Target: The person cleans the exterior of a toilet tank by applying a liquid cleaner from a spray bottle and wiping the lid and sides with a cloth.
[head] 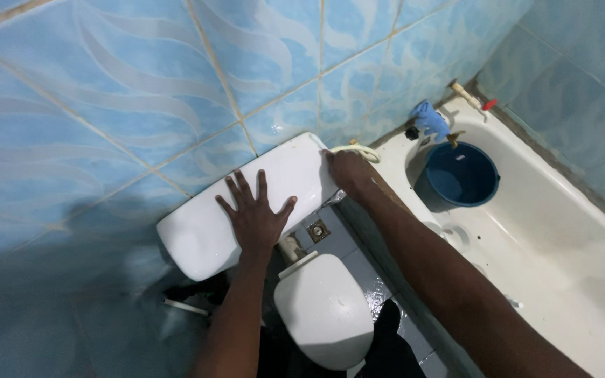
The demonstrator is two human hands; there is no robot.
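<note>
At frame centre, left hand [255,218] lies flat, fingers spread, and right hand [348,170] grips the end of the white cistern lid [208,231] (likely heavy, slippery, breakable ceramic).

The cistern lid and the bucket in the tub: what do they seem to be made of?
Cistern lid: probably glazed ceramic, being white, smooth and glossy under the left hand. Bucket: likely plastic, with even blue colour, a thin rim and a dull sheen.

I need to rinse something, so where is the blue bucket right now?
In the head view the blue bucket stands at the upper right, inside the white bathtub, just below the tap and right of the right hand.
</note>
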